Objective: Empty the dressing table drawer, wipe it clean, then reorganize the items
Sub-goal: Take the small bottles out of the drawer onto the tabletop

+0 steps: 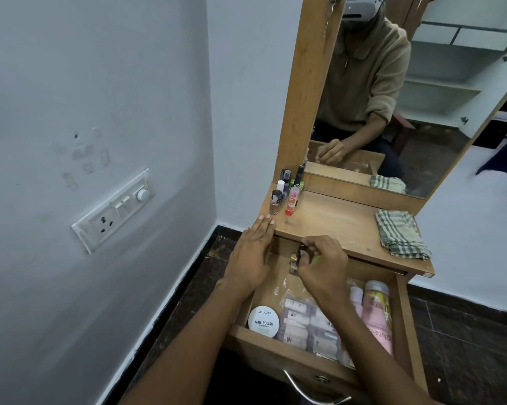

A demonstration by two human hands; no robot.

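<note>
While a few small bottles [287, 194] already stand on the tabletop [334, 220], still emptying the drawer [404, 320]: right hand [319, 264] pinching a small item, left hand [253, 255] flat on the edge, wiping cloth [401, 235] unused.

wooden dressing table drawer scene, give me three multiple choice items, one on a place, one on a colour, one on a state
1. Where does the checked green-and-cream cloth lie?
A. on the right of the wooden tabletop
B. inside the drawer
C. on the floor

2. What colour is the round nail polish remover tub?
A. black
B. white
C. red

3. How is the wooden drawer?
A. pushed shut
B. lifted out
C. pulled open with items inside

Answers: 1 A, the cloth sits at the tabletop's right edge. 2 B, its lid is white with dark lettering. 3 C, the tub and a pink bottle show inside while the right hand pinches a small bottle above it.
</note>
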